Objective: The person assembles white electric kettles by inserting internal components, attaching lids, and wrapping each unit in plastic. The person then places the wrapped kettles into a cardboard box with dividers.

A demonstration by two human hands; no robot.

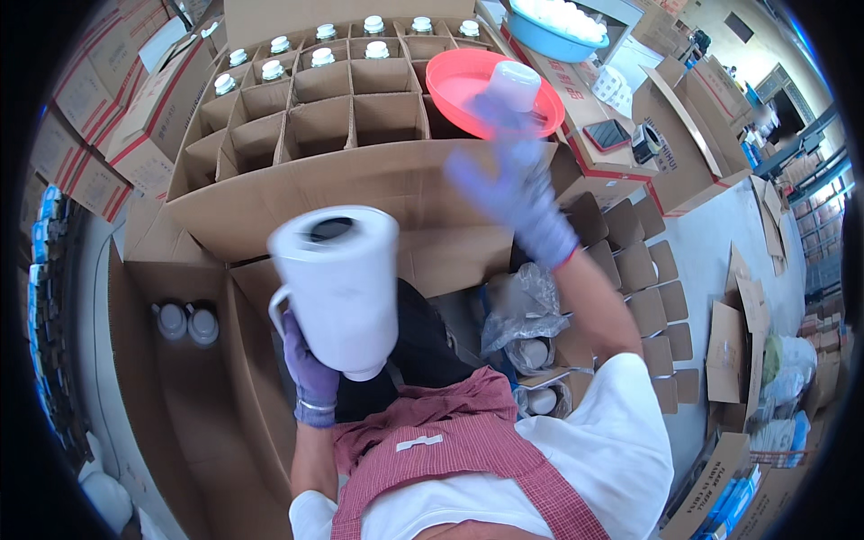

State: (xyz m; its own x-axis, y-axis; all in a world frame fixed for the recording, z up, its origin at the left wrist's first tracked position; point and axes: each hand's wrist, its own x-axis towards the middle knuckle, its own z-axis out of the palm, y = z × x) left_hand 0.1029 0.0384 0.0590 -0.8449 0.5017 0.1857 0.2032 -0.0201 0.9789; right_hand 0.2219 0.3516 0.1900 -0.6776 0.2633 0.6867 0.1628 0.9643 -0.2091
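Observation:
My left hand (310, 364), in a purple glove, is closed on the handle side of a white flask body (340, 292). One end of the flask shows a round dark opening; a narrower white part sticks out at its lower end. My gloved right hand (522, 184) reaches out over a red plastic basin (450, 85), smeared by motion. Its thumb stands apart, and its fingers overlap a white cup-shaped cap (517, 83) above the basin. Whether they grip the cap cannot be made out.
A divided carton (337, 202) ahead holds several white-capped bottles (376, 49). At left, a tall carton (193, 423) contains two white-topped items (187, 324). To the right lie cardboard dividers (643, 306), clear plastic bags (526, 310) and a phone (606, 135). A blue basin (549, 38) holds white pieces.

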